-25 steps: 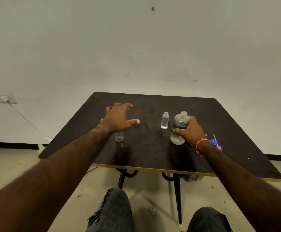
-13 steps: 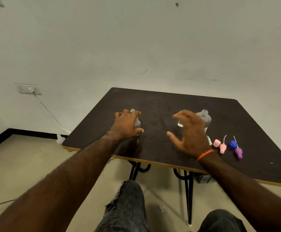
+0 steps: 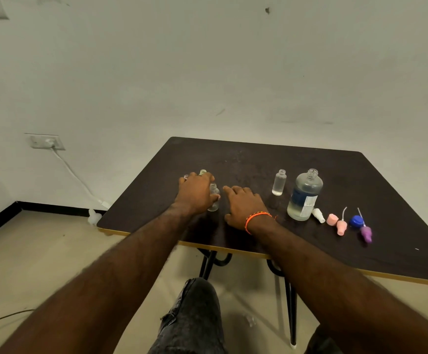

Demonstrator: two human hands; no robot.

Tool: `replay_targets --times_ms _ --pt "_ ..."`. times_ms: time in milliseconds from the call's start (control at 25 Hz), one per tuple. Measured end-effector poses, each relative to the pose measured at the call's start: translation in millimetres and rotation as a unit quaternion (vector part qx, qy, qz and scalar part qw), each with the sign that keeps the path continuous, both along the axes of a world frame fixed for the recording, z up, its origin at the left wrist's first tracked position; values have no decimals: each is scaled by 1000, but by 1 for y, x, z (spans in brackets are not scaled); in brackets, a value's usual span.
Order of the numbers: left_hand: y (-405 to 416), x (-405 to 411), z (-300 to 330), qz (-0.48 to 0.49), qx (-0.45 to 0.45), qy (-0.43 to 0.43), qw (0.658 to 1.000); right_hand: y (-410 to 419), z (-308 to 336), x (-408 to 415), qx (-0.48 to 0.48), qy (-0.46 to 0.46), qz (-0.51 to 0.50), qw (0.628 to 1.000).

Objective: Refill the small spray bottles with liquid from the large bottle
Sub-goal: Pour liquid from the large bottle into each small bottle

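Table: dark brown square tabletop (image 3: 259, 159) with a yellow edge, carrying everything below.
Large bottle: clear, uncapped, labelled plastic bottle (image 3: 305, 195) upright at right, partly filled with clear liquid.
Left hand (image 3: 195, 194): fingers curled round a small clear uncapped bottle (image 3: 213, 196); two more bottle necks (image 3: 202, 172) peek out behind the knuckles.
Right hand (image 3: 243, 206): palm down just right of that bottle, fingers loosely spread, holding nothing.
Middle bottle: small clear uncapped spray bottle (image 3: 279, 182), left of the large one; contents unclear.
Caps: white, pink, blue and purple spray tops (image 3: 342, 226) lying near right.
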State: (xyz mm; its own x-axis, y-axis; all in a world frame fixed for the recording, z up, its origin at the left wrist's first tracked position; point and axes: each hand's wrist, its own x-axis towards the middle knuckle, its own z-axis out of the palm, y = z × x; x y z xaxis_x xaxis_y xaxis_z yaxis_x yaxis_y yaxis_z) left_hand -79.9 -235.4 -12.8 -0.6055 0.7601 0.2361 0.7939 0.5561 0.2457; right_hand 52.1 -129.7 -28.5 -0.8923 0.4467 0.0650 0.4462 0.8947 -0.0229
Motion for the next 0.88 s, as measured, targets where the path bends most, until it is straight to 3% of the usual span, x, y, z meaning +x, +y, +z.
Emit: replay_targets --times_ms 600,880 --pt "90 93 -14 -161 64 -53 983 46 15 146 110 151 -55 981" --pt "98 93 -16 -145 55 -70 985 81 12 163 -59 234 -244 939"
